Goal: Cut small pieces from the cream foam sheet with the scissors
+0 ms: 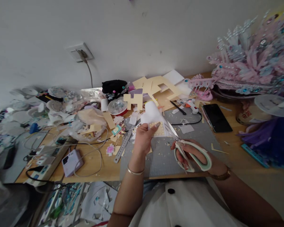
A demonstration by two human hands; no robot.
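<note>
My left hand point(145, 135) pinches a white sheet of paper point(152, 112) together with a small cream cut-out piece point(159, 130) lying on it. The top of the sheet curls upward. In my right hand point(186, 154) is a pair of scissors point(204, 159) with white and pale green handles, fingers through the loops. The blades are parted at the sheet's right edge, pointing up and away; whether they bite into the paper I cannot tell. Beneath both hands lies a grey cutting mat point(156, 164) strewn with tiny scraps. A metal ruler point(123, 148) rests left of my left wrist.
Cream card sheets point(156, 85) with cut-out openings pile up by the wall. A glue gun point(192, 106) and a black phone point(217, 117) lie to the right, near a pink beaded headdress point(251, 66). A lilac power bank point(72, 162) with trailing cables sits at left.
</note>
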